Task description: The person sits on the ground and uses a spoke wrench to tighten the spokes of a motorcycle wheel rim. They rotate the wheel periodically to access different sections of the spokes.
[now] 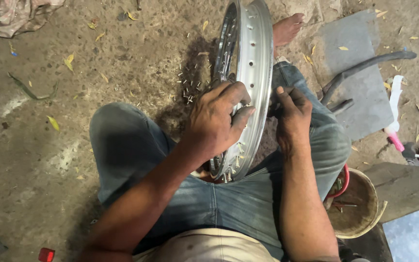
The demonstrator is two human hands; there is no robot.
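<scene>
A shiny metal wheel rim [255,53] with spoke holes stands upright on edge between my knees, seen from above. My left hand [217,119] grips the rim's left side, fingers curled over its edge. My right hand [292,114] presses against the rim's right side with fingers pinched together; whatever small part it may hold is hidden. Short spoke ends and nipples [233,162] stick out of the rim near my lap. I sit on the ground in blue jeans [132,150], one bare foot [287,26] beyond the rim.
Several small metal nipples [187,85] lie scattered on the dirt floor left of the rim. A black rubber tube [364,68] rests on a grey slab at right. A round bowl [357,204] with tools sits by my right hip. Crumpled cloth [10,14] lies top left.
</scene>
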